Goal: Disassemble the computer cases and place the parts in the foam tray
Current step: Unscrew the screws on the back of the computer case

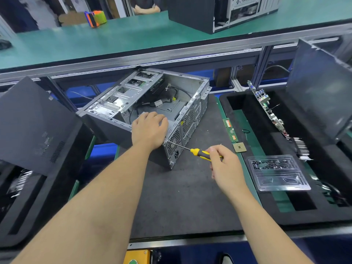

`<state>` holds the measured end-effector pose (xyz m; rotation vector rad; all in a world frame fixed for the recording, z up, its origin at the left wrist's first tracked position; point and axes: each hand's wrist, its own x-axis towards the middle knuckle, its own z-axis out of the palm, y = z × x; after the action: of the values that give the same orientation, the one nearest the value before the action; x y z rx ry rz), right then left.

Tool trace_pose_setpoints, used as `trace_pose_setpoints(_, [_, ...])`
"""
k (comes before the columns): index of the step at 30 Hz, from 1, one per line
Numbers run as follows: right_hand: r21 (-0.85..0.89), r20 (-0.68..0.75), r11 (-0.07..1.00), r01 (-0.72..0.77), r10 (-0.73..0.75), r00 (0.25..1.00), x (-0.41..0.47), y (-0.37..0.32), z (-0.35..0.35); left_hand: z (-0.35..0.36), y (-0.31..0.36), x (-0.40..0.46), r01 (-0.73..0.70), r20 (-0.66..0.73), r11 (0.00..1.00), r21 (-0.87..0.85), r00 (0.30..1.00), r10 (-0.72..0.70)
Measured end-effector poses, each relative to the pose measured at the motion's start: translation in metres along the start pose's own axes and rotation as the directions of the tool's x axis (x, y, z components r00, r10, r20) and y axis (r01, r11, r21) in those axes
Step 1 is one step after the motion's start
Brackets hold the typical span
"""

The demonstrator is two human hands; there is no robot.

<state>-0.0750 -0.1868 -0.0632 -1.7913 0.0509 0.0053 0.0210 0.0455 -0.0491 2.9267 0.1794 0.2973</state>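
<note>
I am holding the computer case (152, 103) steady with my left hand (149, 130), which is lying over its near upper corner with the fingers bent over the edge, so the case is not sliding on the dark mat (177, 197) while I am pushing the tool against it. My right hand (224, 164) is gripping the yellow and black handle of the screwdriver (198, 152) with the fingers closed around it. The tip is touching the perforated rear panel near the top corner, I think at a screw of the power supply, but the screw itself is too small to see. The case is lying on its side with the open face up, so I am reaching the inside easily; it looks mostly emptied, with only cables and the drive cage remaining.

The foam tray (266, 212) is standing just at my right. A motherboard (266, 109) is standing on its edge in a slot, a side panel (320, 88) is leaning at the far side, and a clear plastic box (276, 172) with small dark parts, probably screws, is resting on the foam. A memory stick (230, 130) and a processor chip (239, 147) are lying near the tray's left edge.
</note>
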Motion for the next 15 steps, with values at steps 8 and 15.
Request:
trace_pose_setpoints(8, [0.052, -0.013, 0.989, 0.142, -0.141, 0.990, -0.004, -0.012, -0.001, 0.000, 0.001, -0.001, 0.002, -0.002, 1.000, -0.009, 1.000, -0.002])
trace_pose_setpoints(15, [0.045, 0.017, 0.996, -0.080, 0.080, 0.997, 0.001, -0.004, 0.001, 0.000, 0.000, 0.000, -0.001, -0.006, 1.000, 0.003, 1.000, 0.001])
